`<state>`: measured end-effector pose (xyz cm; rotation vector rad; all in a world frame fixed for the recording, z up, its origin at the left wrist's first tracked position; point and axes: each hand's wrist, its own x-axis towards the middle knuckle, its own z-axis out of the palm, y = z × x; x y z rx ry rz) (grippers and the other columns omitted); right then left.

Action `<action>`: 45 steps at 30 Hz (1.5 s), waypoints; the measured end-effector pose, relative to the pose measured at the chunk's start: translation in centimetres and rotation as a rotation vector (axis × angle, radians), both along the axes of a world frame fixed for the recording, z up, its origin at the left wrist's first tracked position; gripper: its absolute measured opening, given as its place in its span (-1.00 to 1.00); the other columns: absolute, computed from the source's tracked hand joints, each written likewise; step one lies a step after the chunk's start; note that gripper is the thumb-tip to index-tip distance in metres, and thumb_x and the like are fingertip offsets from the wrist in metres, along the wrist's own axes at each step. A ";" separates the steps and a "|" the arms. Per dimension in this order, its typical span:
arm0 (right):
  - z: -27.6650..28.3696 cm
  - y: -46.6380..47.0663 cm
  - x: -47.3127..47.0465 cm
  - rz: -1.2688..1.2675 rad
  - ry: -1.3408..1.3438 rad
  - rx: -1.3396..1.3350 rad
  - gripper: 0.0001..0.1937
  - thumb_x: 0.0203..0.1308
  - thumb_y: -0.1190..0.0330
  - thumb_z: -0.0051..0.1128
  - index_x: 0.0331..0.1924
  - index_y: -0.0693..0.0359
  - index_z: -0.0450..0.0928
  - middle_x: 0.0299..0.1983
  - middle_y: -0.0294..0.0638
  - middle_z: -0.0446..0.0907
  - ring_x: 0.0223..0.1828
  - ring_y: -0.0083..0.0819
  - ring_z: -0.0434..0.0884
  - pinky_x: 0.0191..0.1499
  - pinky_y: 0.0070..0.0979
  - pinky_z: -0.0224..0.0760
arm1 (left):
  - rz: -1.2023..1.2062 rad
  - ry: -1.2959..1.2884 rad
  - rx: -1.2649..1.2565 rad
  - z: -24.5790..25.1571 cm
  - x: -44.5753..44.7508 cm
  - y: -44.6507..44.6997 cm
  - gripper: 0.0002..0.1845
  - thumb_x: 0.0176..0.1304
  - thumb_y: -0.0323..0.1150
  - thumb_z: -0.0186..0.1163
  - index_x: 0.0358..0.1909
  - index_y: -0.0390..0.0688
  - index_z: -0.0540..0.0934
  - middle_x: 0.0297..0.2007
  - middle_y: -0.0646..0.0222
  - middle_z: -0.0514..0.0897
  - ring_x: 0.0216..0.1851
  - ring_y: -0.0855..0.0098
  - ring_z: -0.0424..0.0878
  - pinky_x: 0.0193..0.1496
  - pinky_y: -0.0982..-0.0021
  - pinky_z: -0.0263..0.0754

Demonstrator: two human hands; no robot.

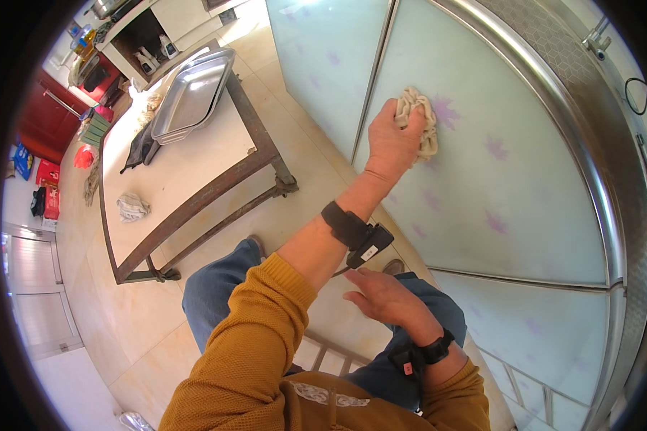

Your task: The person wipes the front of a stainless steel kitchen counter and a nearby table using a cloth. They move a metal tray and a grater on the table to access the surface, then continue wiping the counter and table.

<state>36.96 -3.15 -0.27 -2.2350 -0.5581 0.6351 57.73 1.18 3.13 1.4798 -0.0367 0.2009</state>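
My left hand (396,132) grips a crumpled cream cloth (428,126) and presses it against a pale frosted cabinet door (523,172) printed with purple leaf shapes. The cloth lies partly beside one purple leaf (445,111); my fingers hide part of it. Lower down, my right hand (383,299) hovers near my right knee with nothing in it, thumb and fingers apart. A black strap with a small device (371,245) sits on my left forearm, and another black strap (436,347) is on my right wrist.
A metal-framed table (205,156) to the left bears a steel tray (191,99), a dark cloth (140,148) and a balled striped cloth (133,207). Steel edging (571,124) borders the cabinet at right. Spray bottles (146,60) stand in a far opening. A stool's slats (331,358) show beneath me.
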 end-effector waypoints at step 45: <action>-0.7 0.2 -1.5 0.154 0.114 -0.033 -0.63 0.18 0.30 0.11 0.03 0.28 0.38 -0.18 0.10 0.56 -0.19 0.10 0.55 -0.16 -0.11 0.43 | -0.059 0.227 -0.054 -8.7 -4.9 -3.0 -0.75 0.22 -0.32 0.11 -0.22 -0.30 0.38 -0.25 0.01 0.50 -0.25 0.09 0.48 -0.17 0.19 0.42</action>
